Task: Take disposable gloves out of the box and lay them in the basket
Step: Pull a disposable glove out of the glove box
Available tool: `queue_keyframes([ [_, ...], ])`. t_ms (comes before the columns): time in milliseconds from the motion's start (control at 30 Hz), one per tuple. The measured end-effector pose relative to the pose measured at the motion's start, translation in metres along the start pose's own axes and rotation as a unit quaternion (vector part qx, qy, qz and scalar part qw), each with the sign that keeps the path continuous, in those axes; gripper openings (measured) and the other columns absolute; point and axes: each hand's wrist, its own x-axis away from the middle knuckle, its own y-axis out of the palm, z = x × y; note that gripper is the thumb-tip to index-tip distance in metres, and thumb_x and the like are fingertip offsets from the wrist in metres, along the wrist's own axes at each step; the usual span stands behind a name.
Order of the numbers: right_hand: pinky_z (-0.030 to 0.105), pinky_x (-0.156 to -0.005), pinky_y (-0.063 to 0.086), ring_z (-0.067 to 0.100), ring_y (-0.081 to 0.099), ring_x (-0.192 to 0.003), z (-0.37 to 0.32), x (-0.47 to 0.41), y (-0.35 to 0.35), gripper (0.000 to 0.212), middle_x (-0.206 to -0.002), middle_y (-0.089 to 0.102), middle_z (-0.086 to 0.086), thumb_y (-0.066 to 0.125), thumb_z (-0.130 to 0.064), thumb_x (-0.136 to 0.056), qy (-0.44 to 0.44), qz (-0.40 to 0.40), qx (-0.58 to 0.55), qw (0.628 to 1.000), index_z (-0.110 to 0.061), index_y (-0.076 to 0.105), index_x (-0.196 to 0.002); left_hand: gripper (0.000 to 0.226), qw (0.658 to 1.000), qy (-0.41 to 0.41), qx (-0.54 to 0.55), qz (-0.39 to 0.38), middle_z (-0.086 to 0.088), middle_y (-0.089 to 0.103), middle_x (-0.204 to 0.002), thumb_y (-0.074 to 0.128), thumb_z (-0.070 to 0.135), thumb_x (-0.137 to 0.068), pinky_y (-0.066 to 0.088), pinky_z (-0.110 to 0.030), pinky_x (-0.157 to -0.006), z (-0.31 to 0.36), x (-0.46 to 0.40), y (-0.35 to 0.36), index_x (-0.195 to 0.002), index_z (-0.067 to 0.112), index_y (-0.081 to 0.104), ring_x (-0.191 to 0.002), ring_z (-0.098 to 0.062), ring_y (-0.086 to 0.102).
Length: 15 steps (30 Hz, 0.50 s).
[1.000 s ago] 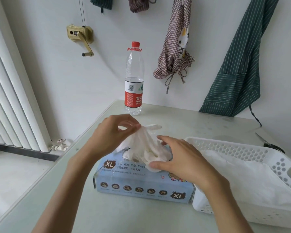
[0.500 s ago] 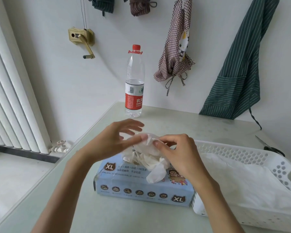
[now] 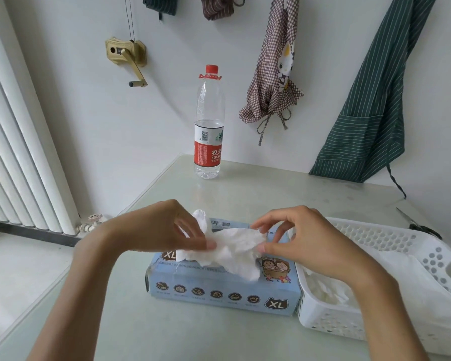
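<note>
The blue glove box point(image 3: 223, 293) at lower centre is showing "XL" on its front right corner and top left. The water bottle point(image 3: 209, 121) label is reading "NONGF".

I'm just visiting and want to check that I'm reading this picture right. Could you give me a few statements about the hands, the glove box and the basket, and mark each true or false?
1. Both hands pinch a crumpled white glove above the blue box. True: the left hand holds one end, the right hand the other.
2. The white basket stands left of the box. False: it stands on the box's right side.
3. The basket already holds white gloves. True.
4. The water bottle lies on its side. False: it stands upright at the back of the table.
5. The bottle's cap is blue. False: it is red.
</note>
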Motion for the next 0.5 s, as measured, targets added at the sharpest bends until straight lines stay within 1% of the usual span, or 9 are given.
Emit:
queue_keyframes([
  [67,0.026,-0.079,0.051,-0.002,0.059,-0.083,-0.003,0.001,0.003,0.038,-0.099,0.062,-0.023,0.080,-0.037,-0.070,-0.003,-0.011,0.003,1.000,-0.047,0.065,-0.104,0.043,0.998,-0.001,0.032,0.056,0.015,0.073,-0.076,0.056,0.062,-0.071,0.051,-0.020,-0.072,0.000,-0.002,-0.002,-0.086,0.027,0.074,-0.068,-0.001,0.069],
  [133,0.027,-0.083,0.049,-0.001,0.057,-0.085,-0.005,-0.001,0.009,0.049,-0.103,0.058,-0.025,0.078,-0.043,-0.070,-0.004,-0.025,0.037,0.999,-0.048,0.059,-0.115,0.033,0.993,-0.011,0.012,0.117,0.017,0.071,-0.070,0.059,0.059,-0.073,0.054,-0.029,-0.076,-0.005,-0.006,-0.003,-0.090,0.032,0.069,-0.061,0.000,0.066],
  [167,0.027,-0.085,0.048,-0.001,0.057,-0.085,-0.005,-0.003,0.012,0.050,-0.104,0.056,-0.025,0.077,-0.046,-0.072,-0.004,-0.026,0.054,0.998,-0.047,0.058,-0.118,0.034,0.991,-0.011,-0.011,0.133,0.019,0.070,-0.071,0.061,0.061,-0.070,0.055,-0.032,-0.079,-0.008,-0.007,-0.003,-0.094,0.037,0.067,-0.061,0.002,0.064],
  [233,0.028,-0.086,0.047,0.000,0.057,-0.082,-0.004,-0.006,0.015,0.049,-0.103,0.056,-0.024,0.073,-0.052,-0.074,0.001,-0.006,0.063,0.998,-0.045,0.059,-0.120,0.047,0.991,0.002,-0.029,0.132,0.023,0.068,-0.083,0.063,0.066,-0.061,0.054,-0.031,-0.083,-0.012,-0.010,-0.001,-0.102,0.044,0.063,-0.075,0.005,0.063],
  [300,0.028,-0.085,0.046,-0.001,0.053,-0.081,-0.003,-0.008,0.016,0.048,-0.102,0.055,-0.023,0.072,-0.055,-0.073,0.002,0.013,0.063,0.998,-0.045,0.058,-0.119,0.056,0.994,0.013,-0.038,0.101,0.025,0.063,-0.101,0.067,0.065,-0.060,0.050,-0.027,-0.088,-0.012,-0.011,0.002,-0.111,0.046,0.058,-0.093,0.007,0.058],
  [333,0.026,-0.082,0.044,-0.002,0.051,-0.082,-0.002,-0.008,0.016,0.045,-0.100,0.054,-0.022,0.072,-0.055,-0.073,0.004,0.018,0.075,0.997,-0.046,0.059,-0.116,0.058,0.995,0.013,-0.047,0.085,0.027,0.060,-0.108,0.070,0.063,-0.062,0.047,-0.025,-0.091,-0.010,-0.013,0.005,-0.115,0.046,0.056,-0.099,0.007,0.054],
  [400,0.023,-0.072,0.040,-0.001,0.048,-0.079,-0.001,-0.009,0.019,0.029,-0.095,0.054,-0.018,0.071,-0.052,-0.076,0.005,0.024,0.108,0.994,-0.045,0.064,-0.104,0.052,0.995,0.009,-0.068,0.074,0.026,0.058,-0.110,0.074,0.057,-0.067,0.043,-0.025,-0.093,-0.006,-0.017,0.012,-0.115,0.044,0.058,-0.104,0.005,0.052],
  [467,0.024,-0.064,0.039,0.002,0.050,-0.072,-0.001,-0.013,0.024,0.010,-0.086,0.056,-0.014,0.070,-0.046,-0.080,-0.004,0.072,0.085,0.994,-0.038,0.070,-0.087,0.034,0.991,0.013,-0.079,0.109,0.021,0.063,-0.106,0.072,0.051,-0.075,0.044,-0.026,-0.091,-0.002,-0.022,0.017,-0.106,0.040,0.066,-0.101,0.001,0.055],
  [500,0.025,-0.063,0.041,0.003,0.050,-0.067,0.000,-0.016,0.027,0.005,-0.082,0.058,-0.013,0.070,-0.041,-0.082,-0.014,0.114,0.048,0.992,-0.036,0.072,-0.082,0.025,0.987,0.017,-0.074,0.141,0.019,0.067,-0.104,0.070,0.049,-0.078,0.046,-0.027,-0.089,0.001,-0.025,0.018,-0.101,0.038,0.069,-0.097,0.000,0.058],
])
